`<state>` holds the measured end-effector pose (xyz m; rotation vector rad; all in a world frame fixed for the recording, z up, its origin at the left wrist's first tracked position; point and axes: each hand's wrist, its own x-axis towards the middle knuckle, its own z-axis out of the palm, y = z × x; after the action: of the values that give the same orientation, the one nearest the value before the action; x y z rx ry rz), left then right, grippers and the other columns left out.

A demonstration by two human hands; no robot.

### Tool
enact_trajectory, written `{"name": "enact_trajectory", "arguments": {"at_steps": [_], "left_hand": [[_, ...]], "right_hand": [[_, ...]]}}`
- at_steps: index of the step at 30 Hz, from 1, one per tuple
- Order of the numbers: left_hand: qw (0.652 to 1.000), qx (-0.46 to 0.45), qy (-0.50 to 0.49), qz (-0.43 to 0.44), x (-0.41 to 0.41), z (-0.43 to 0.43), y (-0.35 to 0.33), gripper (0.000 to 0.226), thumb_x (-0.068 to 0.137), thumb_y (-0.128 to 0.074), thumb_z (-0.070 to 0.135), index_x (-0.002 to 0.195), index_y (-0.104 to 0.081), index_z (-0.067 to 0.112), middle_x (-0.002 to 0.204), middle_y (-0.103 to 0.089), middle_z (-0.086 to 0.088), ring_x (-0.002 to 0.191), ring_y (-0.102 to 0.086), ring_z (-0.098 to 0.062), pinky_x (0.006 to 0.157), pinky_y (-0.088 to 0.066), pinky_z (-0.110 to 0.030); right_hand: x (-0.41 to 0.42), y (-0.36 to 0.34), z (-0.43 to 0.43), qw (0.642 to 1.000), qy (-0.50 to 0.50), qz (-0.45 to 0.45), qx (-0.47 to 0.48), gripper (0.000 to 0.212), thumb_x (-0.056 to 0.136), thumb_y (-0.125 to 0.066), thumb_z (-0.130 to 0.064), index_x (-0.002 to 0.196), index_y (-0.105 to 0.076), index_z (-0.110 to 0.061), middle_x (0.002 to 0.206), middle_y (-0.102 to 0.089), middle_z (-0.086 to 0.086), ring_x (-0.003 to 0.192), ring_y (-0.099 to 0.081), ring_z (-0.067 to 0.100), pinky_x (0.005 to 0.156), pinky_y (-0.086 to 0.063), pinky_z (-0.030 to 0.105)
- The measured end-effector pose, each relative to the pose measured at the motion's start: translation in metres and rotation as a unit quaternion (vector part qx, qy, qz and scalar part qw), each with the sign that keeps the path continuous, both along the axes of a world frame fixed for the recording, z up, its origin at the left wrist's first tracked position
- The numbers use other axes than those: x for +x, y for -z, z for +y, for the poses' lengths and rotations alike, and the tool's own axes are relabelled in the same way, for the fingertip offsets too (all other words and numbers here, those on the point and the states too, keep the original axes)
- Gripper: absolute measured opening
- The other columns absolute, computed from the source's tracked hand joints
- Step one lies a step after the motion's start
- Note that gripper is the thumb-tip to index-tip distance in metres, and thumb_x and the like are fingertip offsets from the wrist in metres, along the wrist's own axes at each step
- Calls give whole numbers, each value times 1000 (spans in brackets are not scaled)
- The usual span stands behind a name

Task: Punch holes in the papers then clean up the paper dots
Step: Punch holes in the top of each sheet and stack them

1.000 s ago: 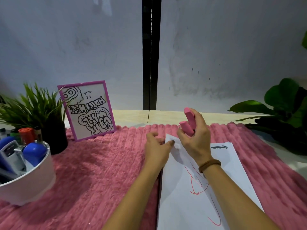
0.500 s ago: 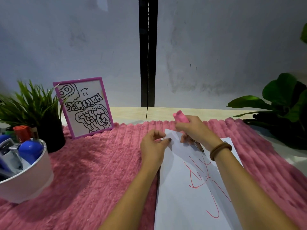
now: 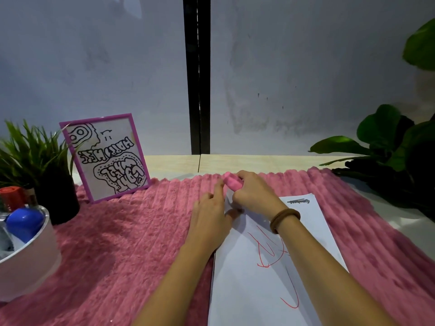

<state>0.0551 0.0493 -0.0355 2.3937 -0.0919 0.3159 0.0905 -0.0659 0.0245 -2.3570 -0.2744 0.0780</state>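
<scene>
A white sheet of paper (image 3: 266, 274) with red scribbles lies on the pink fluffy mat (image 3: 122, 234). My right hand (image 3: 255, 192) grips a small pink hole punch (image 3: 231, 181) low over the paper's far left corner. My left hand (image 3: 210, 212) rests beside it, fingers at that same corner, which is slightly lifted. Whether the fingers pinch the paper is hidden by my right hand. No paper dots are visible.
A purple-framed drawing (image 3: 106, 156) leans at the back left beside a potted grass plant (image 3: 35, 165). A white bowl (image 3: 28, 260) with markers and tools sits at the left edge. A leafy plant (image 3: 390, 151) stands on the right.
My right hand has come down with the pink punch from a raised, upright position onto the paper's far corner. My left hand has stayed at that corner.
</scene>
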Motion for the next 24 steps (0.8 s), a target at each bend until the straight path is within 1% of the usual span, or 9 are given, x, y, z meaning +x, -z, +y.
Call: {"name": "enact_trajectory", "arguments": {"at_steps": [4,6,9,12,15,17,19,21,24], "left_hand": [[1000,-16,-5,-7,1,-1,-1,77,88,-66,37,142,-12,40,111,-57,0,99,-56,-20,82,-52,-41],[998,-61,2,-3,0,-4,-3,75,89,-67,29,143,-16,38,105,-61,1,88,-59,-14,69,-54,-33],[993,-114,-9,26,-1,-7,-8,72,92,-63,15,146,-19,33,107,-63,0,87,-60,-12,61,-45,-17],[986,-158,-15,51,-4,-8,-15,76,92,-60,10,149,-15,33,109,-62,2,90,-60,-13,59,-41,-12],[963,-256,-32,78,-7,-6,-27,77,86,-64,2,145,-23,29,109,-51,7,95,-59,-13,59,-43,-14],[935,-337,-63,91,-8,-3,-36,79,80,-68,-4,142,-28,24,110,-46,5,91,-56,-12,67,-52,-24],[901,-411,-91,99,-9,1,-42,78,75,-69,-11,138,-34,18,114,-47,0,95,-56,-17,74,-55,-33],[875,-462,-98,108,-11,1,-43,67,74,-69,-13,128,-41,14,117,-49,-4,94,-58,-19,75,-55,-34],[878,-460,-79,108,-11,-3,-40,40,74,-63,-15,99,-53,15,99,-55,-5,82,-58,-19,71,-53,-36]], "right_hand": [[1,2,0,1000,15,19,7,42,84,-64,-9,125,-54,-10,108,-60,7,86,-56,17,59,-42,24],[1,2,0,999,20,26,12,46,84,-64,-7,128,-53,-8,111,-58,8,90,-54,20,57,-39,22],[4,1,-1,999,24,36,7,38,80,-63,0,116,-54,-8,102,-54,7,85,-51,20,54,-36,22],[5,-2,-5,998,36,38,29,25,84,-59,-2,107,-52,-8,88,-52,5,72,-49,15,53,-34,23],[6,-4,-10,998,36,44,29,7,89,-56,-9,92,-50,-11,77,-50,3,65,-48,16,53,-34,24],[8,-4,-13,997,42,50,34,9,86,-57,-7,85,-50,-12,76,-51,5,65,-50,20,53,-37,25],[9,-5,-15,995,49,64,57,13,81,-59,0,84,-50,-9,76,-50,9,63,-50,22,46,-38,21],[8,-7,-17,993,53,76,77,16,80,-60,3,81,-50,-9,76,-50,10,62,-52,22,41,-37,18],[8,-12,-20,991,51,83,93,16,81,-61,1,80,-50,-10,73,-56,10,62,-57,25,46,-40,21]]}}
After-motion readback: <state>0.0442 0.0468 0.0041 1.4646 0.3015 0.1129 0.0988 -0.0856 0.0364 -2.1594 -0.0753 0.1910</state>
